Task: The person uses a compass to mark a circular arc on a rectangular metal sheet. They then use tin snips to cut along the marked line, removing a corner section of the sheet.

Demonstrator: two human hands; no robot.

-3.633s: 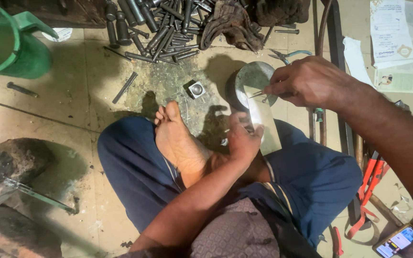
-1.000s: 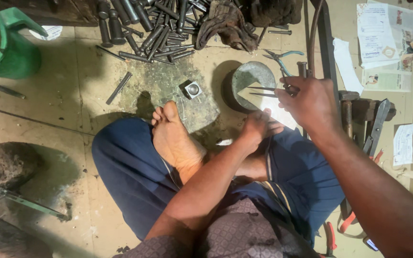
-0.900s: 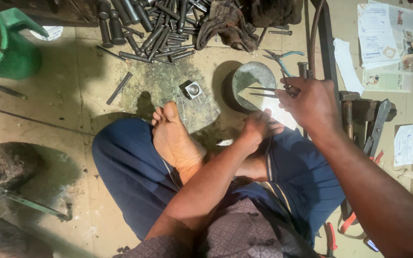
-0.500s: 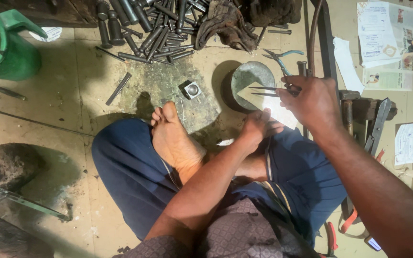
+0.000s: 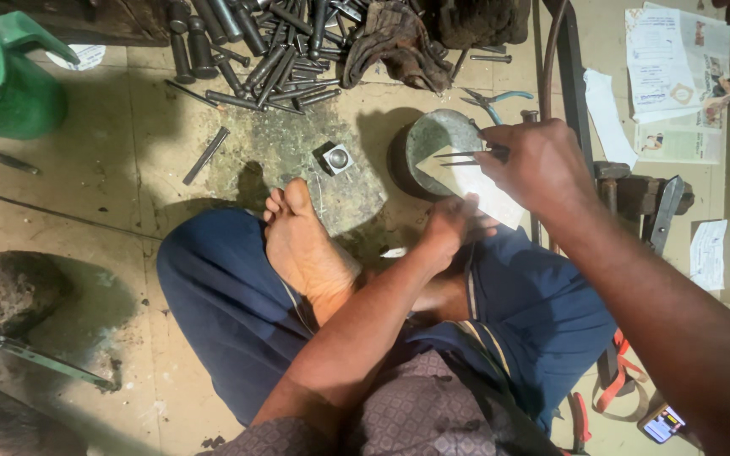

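Seated cross-legged, the right hand (image 5: 542,165) is pinching slim metal dividers (image 5: 465,156) over a thin, stiff, light metal sheet (image 5: 479,187) the left hand (image 5: 445,230) is pinching at its near edge.

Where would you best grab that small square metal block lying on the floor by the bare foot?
Take the square metal block by two opposite flat sides, coming straight down from above. It lies flat and apart from the foot, its round recess facing up, so the sides look free.

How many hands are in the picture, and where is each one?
2. The right hand is above the round metal bowl, holding a thin two-pronged tool. The left hand holds a pale flat sheet beside the knee.
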